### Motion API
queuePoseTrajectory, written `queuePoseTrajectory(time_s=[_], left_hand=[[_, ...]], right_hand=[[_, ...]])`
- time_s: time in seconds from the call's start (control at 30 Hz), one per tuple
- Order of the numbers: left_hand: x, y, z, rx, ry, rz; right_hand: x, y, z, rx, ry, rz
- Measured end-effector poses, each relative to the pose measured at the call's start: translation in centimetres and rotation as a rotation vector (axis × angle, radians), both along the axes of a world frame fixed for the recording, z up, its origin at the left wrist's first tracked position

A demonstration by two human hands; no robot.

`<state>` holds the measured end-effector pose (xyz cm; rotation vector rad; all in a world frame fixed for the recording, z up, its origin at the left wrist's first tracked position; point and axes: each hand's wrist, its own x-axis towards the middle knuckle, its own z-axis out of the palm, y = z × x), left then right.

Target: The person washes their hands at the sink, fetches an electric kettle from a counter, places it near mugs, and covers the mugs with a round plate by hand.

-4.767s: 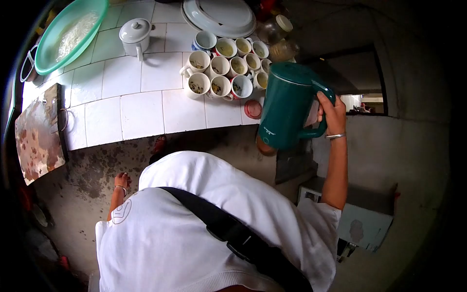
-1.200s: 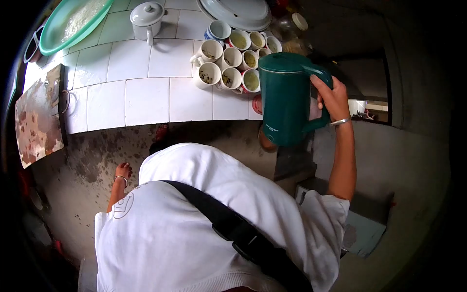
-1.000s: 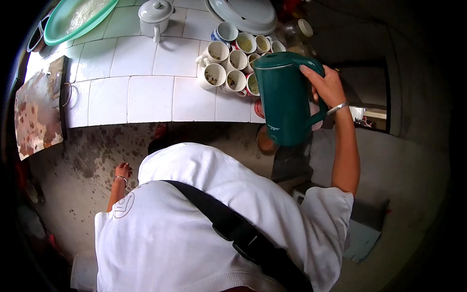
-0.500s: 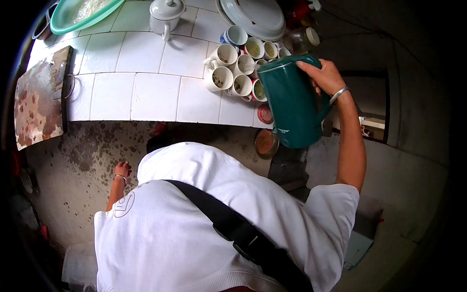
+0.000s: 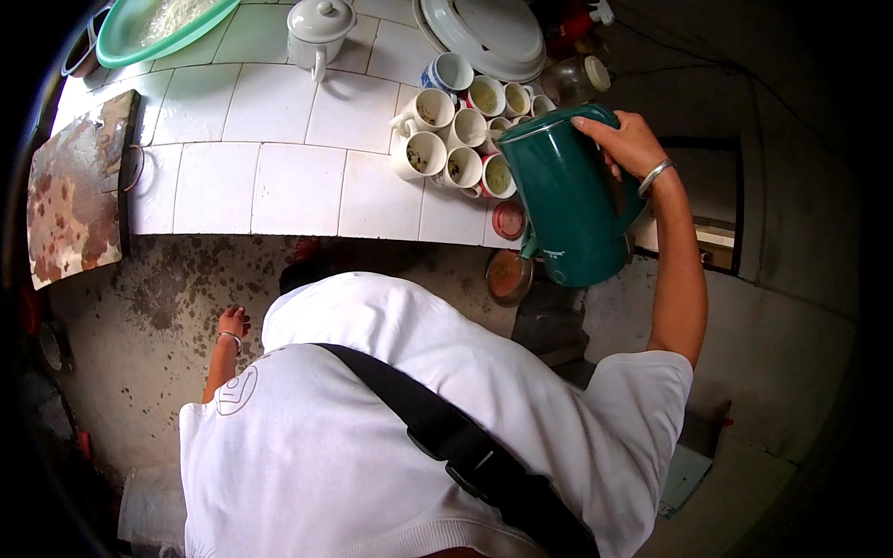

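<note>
My right hand (image 5: 625, 147) grips a green kettle (image 5: 569, 200) near the top of its handle. The kettle leans over the counter's right end, its upper rim close to a cluster of mugs. Among these, a white mug (image 5: 426, 153) and its neighbour (image 5: 464, 166) have dark bits like tea leaves inside. A red-sided mug (image 5: 499, 175) nearest the kettle holds pale yellowish liquid. Whether liquid leaves the kettle now I cannot make out. My left hand (image 5: 233, 322) hangs low at my side, fingers loosely bent and apart, with nothing visible in it.
On the white tiled counter (image 5: 296, 191) stand a lidded white pot (image 5: 318, 35) and a green basin (image 5: 113, 42). White oval trays (image 5: 493, 42) and a glass jar (image 5: 569, 82) sit behind the mugs. A red lid (image 5: 508, 220) lies by the front edge; a stained board (image 5: 79, 191) is at left.
My right hand and the kettle have shifted slightly right, away from the mugs. A faint stream near the kettle's rim earlier is no longer discernible. My left hand stays put.
</note>
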<state>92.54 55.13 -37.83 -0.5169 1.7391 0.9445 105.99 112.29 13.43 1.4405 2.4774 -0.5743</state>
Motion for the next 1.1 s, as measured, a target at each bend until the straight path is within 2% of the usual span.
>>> queuePoseTrajectory(time_s=[0.17, 0.3, 0.67, 1.1], left_hand=[[0.2, 0.0, -0.2, 0.024, 0.048, 0.019], [0.1, 0.9, 1.7, -0.013, 0.034, -0.021], [0.2, 0.6, 1.1, 0.017, 0.028, -0.038], [0.3, 1.0, 1.7, -0.009, -0.001, -0.017]], right_hand=[[0.0, 0.3, 0.2, -0.005, -0.002, 0.014], [-0.1, 0.2, 0.4, 0.002, -0.004, 0.019], [-0.2, -0.4, 0.9, 0.046, -0.016, 0.009], [2.1, -0.7, 1.0, 0.021, 0.126, -0.02]])
